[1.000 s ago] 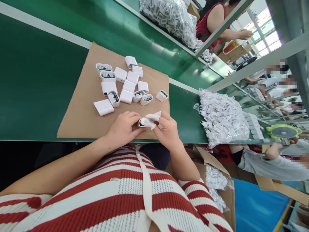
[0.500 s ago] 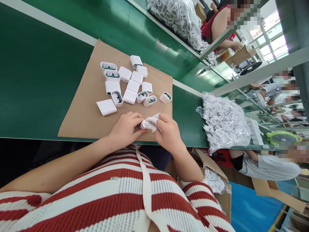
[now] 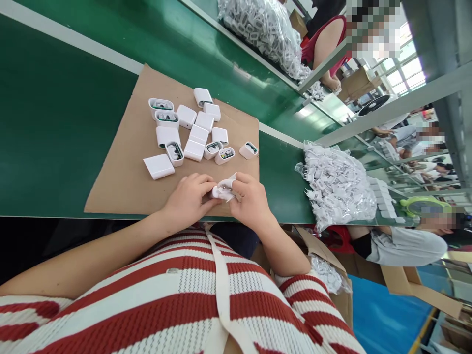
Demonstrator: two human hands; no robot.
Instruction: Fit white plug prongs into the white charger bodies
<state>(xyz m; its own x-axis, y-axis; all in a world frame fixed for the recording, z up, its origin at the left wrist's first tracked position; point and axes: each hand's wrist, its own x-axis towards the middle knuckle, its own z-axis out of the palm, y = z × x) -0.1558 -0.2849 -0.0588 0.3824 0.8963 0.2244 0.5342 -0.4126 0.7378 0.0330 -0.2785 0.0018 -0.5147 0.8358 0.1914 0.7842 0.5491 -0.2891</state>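
My left hand [image 3: 191, 195] is closed around one end of a small white plastic charger housing [image 3: 215, 192], just above the front edge of the cardboard. White finger covers [image 3: 226, 184] sheathe fingertips of my right hand [image 3: 251, 197], which pinches the housing from the other side. Its far end and any part between the fingers are hidden. Beyond my hands lie several similar white housings, some on their sides. A few, such as the open housing [image 3: 224, 155] in the middle and another one [image 3: 249, 150] at the right, show green circuit boards inside.
The cardboard sheet [image 3: 118, 167] lies on a green bench [image 3: 47, 137]. Clear bags of white plugs stand at right [image 3: 337, 184] and at the back [image 3: 261, 29]. Metal frame bars [image 3: 383, 115] cross at right. Co-workers sit beyond the bench, one [image 3: 405, 246] at far right.
The view has shifted slightly, so the bench items appear a little to the left. Both hands keep hold of the housing, with the right fingers pressed closer over it.
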